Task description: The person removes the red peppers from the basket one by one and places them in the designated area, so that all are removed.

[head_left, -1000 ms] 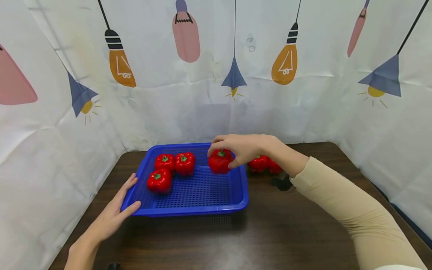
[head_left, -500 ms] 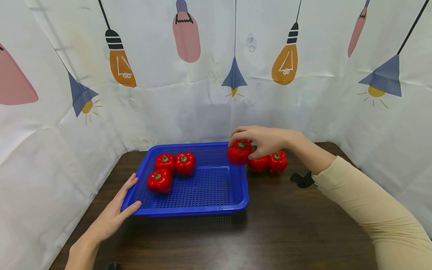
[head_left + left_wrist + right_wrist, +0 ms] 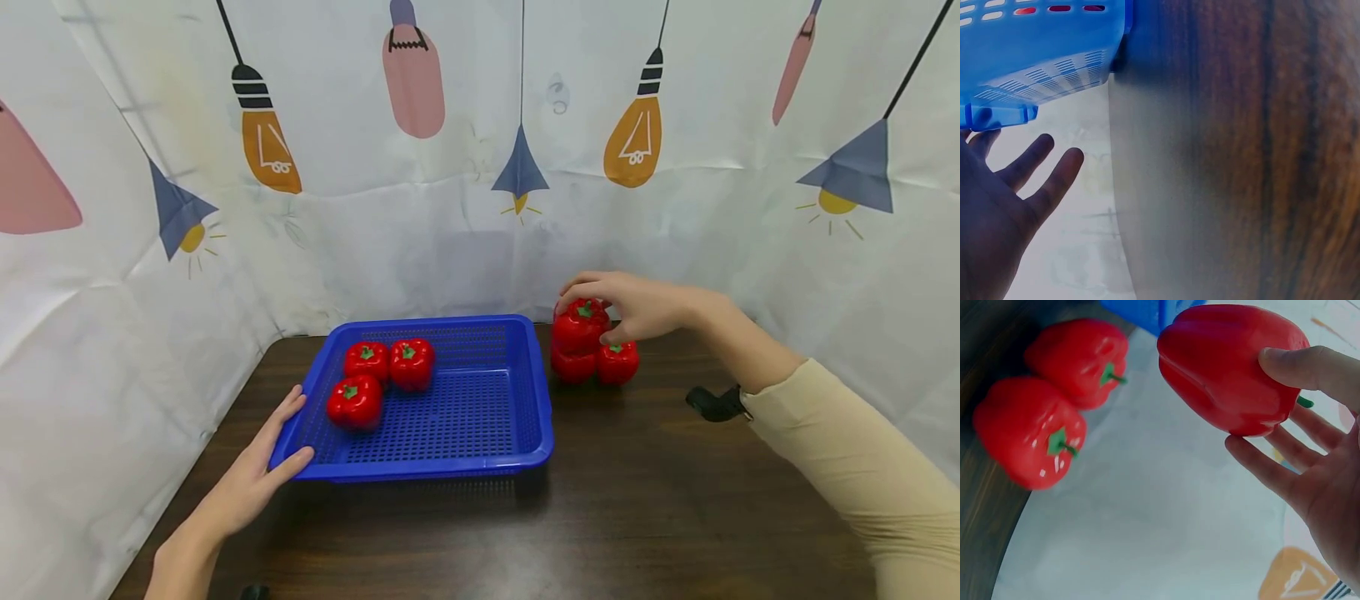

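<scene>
My right hand point(image 3: 651, 305) holds a red bell pepper point(image 3: 579, 333) between thumb and fingers, above two more red bell peppers on the table, a left one point(image 3: 573, 370) and a right one point(image 3: 618, 365). In the right wrist view, the thumb presses one side of the held pepper point(image 3: 1225, 369), its green stem toward the palm. A blue perforated basket point(image 3: 450, 421) stands left of them, with three red bell peppers point(image 3: 355, 404) in its left part. My left hand point(image 3: 243, 483) rests against the basket's front left corner, fingers extended along its side and thumb at the front rim.
The dark wood-grain table point(image 3: 615, 517) carries everything. A white curtain point(image 3: 465, 250) printed with lamps and bulbs surrounds its back and sides. A black strap-like piece point(image 3: 712, 404) sits at the right wrist.
My right hand has carried the bell pepper from over the basket's right part, rightward past its rim, to above the two peppers on the table. The left hand and basket stay put.
</scene>
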{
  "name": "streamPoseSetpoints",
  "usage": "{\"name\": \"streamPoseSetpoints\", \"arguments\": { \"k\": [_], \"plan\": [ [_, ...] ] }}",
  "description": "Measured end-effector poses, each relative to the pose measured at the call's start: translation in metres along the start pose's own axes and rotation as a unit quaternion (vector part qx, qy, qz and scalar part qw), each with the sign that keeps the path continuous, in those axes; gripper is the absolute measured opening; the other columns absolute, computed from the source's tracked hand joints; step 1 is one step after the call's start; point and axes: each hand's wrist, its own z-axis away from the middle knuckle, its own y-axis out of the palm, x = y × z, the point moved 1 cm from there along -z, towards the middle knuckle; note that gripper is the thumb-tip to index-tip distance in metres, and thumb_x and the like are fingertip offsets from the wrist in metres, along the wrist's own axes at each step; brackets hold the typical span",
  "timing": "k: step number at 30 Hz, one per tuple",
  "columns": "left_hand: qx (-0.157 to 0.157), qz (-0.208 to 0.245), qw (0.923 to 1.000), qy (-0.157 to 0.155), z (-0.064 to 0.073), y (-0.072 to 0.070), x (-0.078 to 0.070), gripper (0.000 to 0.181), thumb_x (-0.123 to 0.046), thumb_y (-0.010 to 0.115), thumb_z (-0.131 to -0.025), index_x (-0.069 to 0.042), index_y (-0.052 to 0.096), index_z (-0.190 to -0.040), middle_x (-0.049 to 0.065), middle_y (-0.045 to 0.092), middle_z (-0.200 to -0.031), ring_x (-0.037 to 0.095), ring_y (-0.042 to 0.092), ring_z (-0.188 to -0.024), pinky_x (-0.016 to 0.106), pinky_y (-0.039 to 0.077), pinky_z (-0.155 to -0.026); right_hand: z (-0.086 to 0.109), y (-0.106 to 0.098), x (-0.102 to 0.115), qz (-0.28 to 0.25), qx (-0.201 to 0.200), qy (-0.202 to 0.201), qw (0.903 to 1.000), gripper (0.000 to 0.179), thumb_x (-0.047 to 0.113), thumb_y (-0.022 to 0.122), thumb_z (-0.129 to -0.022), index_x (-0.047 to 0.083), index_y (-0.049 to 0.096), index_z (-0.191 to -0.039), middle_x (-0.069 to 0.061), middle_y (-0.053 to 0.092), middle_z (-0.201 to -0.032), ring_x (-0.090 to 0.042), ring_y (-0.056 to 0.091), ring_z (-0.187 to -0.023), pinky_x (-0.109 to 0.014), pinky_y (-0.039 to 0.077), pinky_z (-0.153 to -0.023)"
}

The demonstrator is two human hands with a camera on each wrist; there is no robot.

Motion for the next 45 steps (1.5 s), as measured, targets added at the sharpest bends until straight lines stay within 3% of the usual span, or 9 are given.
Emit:
{"name": "streamPoseSetpoints", "arguments": {
  "k": [8,16,22,33,45],
  "plan": [
    [-0.002,0.0,1.0,0.002,0.001,-0.001,0.001,0.074,-0.008,0.06,-0.102,-0.016,0.022,-0.164,0.003,0.009,-0.171,0.007,0.013,-0.151,0.004,0.017,-0.105,0.025,-0.007,-0.016,-0.01,-0.015,0.027,0.9995,0.062,-0.012,0.076,-0.078,0.015,0.062,-0.131,-0.004,0.051,-0.141,-0.029,0.048,-0.127,-0.047,0.054,-0.09],
    [0.0,0.0,1.0,0.001,0.001,-0.001,0.001,0.074,-0.008,0.06,-0.102,-0.018,0.022,-0.165,0.011,0.01,-0.171,0.007,0.013,-0.151,0.004,0.016,-0.105,0.048,-0.009,-0.032,-0.022,-0.032,0.07,0.9968,0.063,-0.011,0.08,-0.077,0.015,0.062,-0.132,-0.006,0.053,-0.139,-0.032,0.048,-0.126,-0.049,0.055,-0.089],
    [-0.003,-0.002,1.0,0.002,0.001,-0.001,0.001,0.074,-0.008,0.06,-0.101,-0.016,0.023,-0.164,0.008,0.01,-0.171,0.004,0.014,-0.15,0.004,0.016,-0.105,0.062,-0.009,-0.042,-0.028,-0.031,0.099,0.9942,0.063,-0.013,0.079,-0.076,0.013,0.062,-0.131,-0.008,0.052,-0.14,-0.034,0.047,-0.126,-0.049,0.056,-0.088],
    [-0.003,-0.006,1.0,0.0,0.0,0.0,0.001,0.074,-0.009,0.061,-0.101,-0.018,0.023,-0.164,0.002,0.01,-0.171,0.003,0.014,-0.15,0.004,0.016,-0.105,0.081,-0.004,-0.061,-0.05,-0.042,0.133,0.9889,0.064,-0.018,0.074,-0.074,0.009,0.062,-0.131,-0.01,0.053,-0.139,-0.037,0.046,-0.126,-0.049,0.056,-0.086],
    [-0.006,-0.006,1.0,0.003,0.0,0.0,0.001,0.074,-0.008,0.061,-0.101,-0.016,0.024,-0.164,0.007,0.011,-0.171,0.004,0.014,-0.15,0.005,0.016,-0.106,0.095,0.011,-0.085,-0.057,-0.049,0.153,0.9854,0.065,-0.019,0.075,-0.071,0.011,0.064,-0.127,-0.011,0.055,-0.137,-0.039,0.046,-0.127,-0.044,0.057,-0.084]
  ]
}}
